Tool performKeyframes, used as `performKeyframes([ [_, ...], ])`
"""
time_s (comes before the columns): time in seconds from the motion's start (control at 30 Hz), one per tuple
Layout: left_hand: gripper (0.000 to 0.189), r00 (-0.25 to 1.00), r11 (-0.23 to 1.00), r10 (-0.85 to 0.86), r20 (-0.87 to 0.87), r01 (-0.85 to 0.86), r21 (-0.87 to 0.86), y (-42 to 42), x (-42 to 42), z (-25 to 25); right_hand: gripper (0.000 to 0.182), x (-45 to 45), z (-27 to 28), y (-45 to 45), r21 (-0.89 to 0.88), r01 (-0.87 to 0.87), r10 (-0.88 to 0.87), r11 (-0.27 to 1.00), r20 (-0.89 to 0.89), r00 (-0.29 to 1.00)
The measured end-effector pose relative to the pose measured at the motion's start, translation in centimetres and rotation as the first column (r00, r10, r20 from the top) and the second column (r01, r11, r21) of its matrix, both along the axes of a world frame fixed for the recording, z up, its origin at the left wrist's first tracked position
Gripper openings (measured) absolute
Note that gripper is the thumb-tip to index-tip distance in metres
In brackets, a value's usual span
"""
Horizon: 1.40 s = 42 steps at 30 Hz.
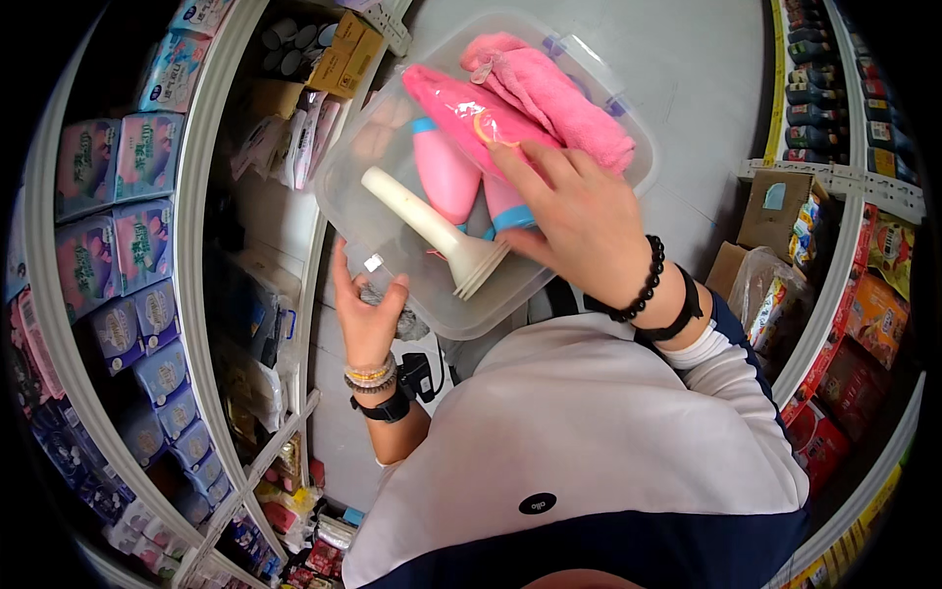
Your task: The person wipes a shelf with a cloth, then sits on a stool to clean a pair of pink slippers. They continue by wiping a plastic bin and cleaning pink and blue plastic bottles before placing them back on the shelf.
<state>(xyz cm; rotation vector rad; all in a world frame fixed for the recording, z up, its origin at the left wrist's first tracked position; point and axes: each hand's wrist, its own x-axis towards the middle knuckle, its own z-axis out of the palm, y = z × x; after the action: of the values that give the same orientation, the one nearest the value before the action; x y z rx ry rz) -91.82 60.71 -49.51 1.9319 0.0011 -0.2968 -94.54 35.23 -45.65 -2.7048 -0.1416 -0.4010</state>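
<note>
A translucent plastic storage box (pixel 353 258) lies before me. My left hand (pixel 372 313) is at its near left edge, thumb and fingers apart around the rim. Over the box reaches my right hand (pixel 581 213), its fingertips on a pink item in a clear, shiny wrapper (pixel 471 110). Whether they grip it or only touch it, I cannot tell. Beyond it lies a rolled pink plush cloth (pixel 552 96). Pink objects with blue ends (pixel 447 173) sit under the wrapped item, partly hidden. A cream plastic tool with a tubular handle and a slotted, flared end (pixel 434 228) lies on the left side.
Shelves with packs of sanitary products (pixel 147 154) stand at the left, with an open cardboard box (pixel 346 55) beside them. At the right are shelves of dark bottles (pixel 809 92), cardboard cartons (pixel 773 213) and bagged goods (pixel 876 316). Grey tiled floor (pixel 692 88) shows beyond the box.
</note>
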Motion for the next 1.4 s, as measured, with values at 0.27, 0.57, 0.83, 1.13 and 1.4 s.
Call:
performKeyframes([
  [0.27, 0.079, 0.999, 0.999, 0.035, -0.041, -0.036, -0.038, -0.3, 0.1, -0.3, 0.05, 2.9, -1.0, -6.0, -0.087, 0.135, -0.144, 0.987, -0.108, 0.984],
  [0.57, 0.063, 0.936, 0.95, 0.306, 0.177, -0.311, 0.004, 1.9, 0.7, 1.1, 0.045, 2.0, 0.9, -6.5, 0.045, -0.026, 0.014, 0.999, 0.252, 0.968],
  [0.83, 0.062, 0.892, 0.876, -0.366, 0.266, 0.427, -0.224, -4.8, 2.3, 7.5, 0.044, 1.5, 1.8, -0.3, 0.38, -0.542, 0.512, 0.75, 0.185, 0.839],
  [1.13, 0.041, 0.689, 0.689, -0.724, 0.04, 0.717, 0.107, -8.3, 6.5, 7.2, 0.058, -1.2, -1.0, -5.5, 0.283, -0.109, 0.021, 0.953, 0.299, 0.954],
  [1.4, 0.048, 0.589, 0.689, -0.688, -0.425, 0.714, -0.125, -12.6, 8.7, 0.8, 0.058, -1.9, -5.5, -5.0, 0.115, -0.045, -0.005, 0.992, 0.396, 0.918],
])
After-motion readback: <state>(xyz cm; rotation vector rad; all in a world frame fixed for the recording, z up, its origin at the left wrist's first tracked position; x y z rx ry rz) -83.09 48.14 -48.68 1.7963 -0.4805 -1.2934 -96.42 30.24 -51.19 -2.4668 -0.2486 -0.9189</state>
